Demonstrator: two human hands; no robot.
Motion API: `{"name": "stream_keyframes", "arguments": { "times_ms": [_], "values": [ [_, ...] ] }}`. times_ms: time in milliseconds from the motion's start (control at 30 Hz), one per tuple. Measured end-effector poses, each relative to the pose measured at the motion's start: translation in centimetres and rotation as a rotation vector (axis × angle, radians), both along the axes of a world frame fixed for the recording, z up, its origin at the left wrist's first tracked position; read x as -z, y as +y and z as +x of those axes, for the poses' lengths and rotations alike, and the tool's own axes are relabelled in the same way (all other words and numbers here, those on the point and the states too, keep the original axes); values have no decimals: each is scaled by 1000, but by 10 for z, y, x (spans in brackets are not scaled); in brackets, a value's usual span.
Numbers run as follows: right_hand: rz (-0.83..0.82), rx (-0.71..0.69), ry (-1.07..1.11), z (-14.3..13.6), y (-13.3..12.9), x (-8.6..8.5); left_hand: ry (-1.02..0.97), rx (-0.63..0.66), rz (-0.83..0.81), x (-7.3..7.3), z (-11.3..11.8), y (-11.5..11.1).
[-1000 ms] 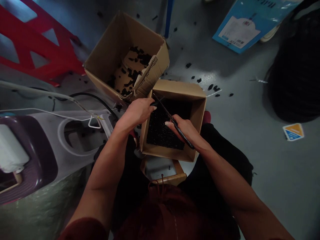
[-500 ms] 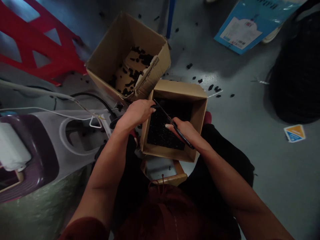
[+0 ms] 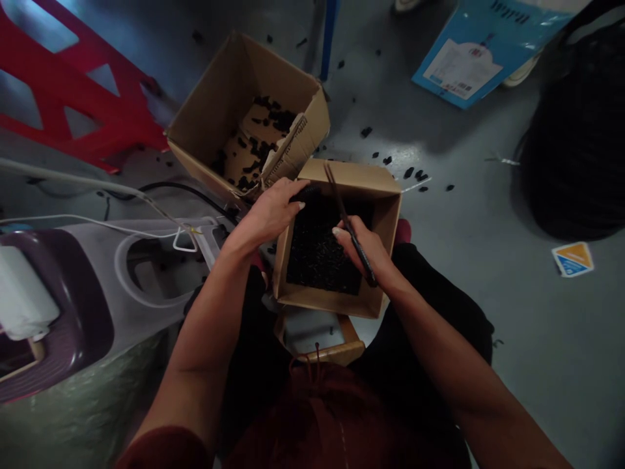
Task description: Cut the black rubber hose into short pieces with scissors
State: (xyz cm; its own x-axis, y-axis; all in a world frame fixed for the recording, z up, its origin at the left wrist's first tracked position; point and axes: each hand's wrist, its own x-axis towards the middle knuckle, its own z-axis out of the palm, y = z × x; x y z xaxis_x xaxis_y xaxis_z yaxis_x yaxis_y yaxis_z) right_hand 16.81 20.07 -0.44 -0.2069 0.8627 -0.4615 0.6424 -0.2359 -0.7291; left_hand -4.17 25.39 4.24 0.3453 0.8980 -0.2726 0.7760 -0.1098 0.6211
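A cardboard box (image 3: 332, 303) holding many small black pieces stands between my knees. My right hand (image 3: 359, 244), over the box, is closed around a long dark tool (image 3: 340, 198) that looks like tweezers or scissors, its tips pointing up and left. At the box's upper left corner my left hand (image 3: 278, 208) pinches a dark ribbed piece (image 3: 308, 191) between thumb and fingers. The tool's tips are apart from my left hand. What the ribbed piece is cannot be made out against the black contents.
A bigger open box (image 3: 195, 153) with scattered black pieces adjoins at upper left. A grey plastic stool (image 3: 105, 260) and red frame (image 3: 43, 85) stand left. Upper right are a blue package (image 3: 463, 65) and black bundle (image 3: 566, 150). Black bits dot the floor.
The tool has swung more upright, and its tips have moved up and right, away from my left hand. My left hand has risen slightly, its fingers stretched further over the box.
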Motion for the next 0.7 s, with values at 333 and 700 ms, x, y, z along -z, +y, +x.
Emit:
{"name": "stream_keyframes", "arguments": {
  "times_ms": [333,700],
  "values": [
    [170,300,483,1,11,-2,-170,-7,-216,-6,27,-9],
    [220,434,420,16,19,-2,17,44,-155,3,25,-7]
  ]
}}
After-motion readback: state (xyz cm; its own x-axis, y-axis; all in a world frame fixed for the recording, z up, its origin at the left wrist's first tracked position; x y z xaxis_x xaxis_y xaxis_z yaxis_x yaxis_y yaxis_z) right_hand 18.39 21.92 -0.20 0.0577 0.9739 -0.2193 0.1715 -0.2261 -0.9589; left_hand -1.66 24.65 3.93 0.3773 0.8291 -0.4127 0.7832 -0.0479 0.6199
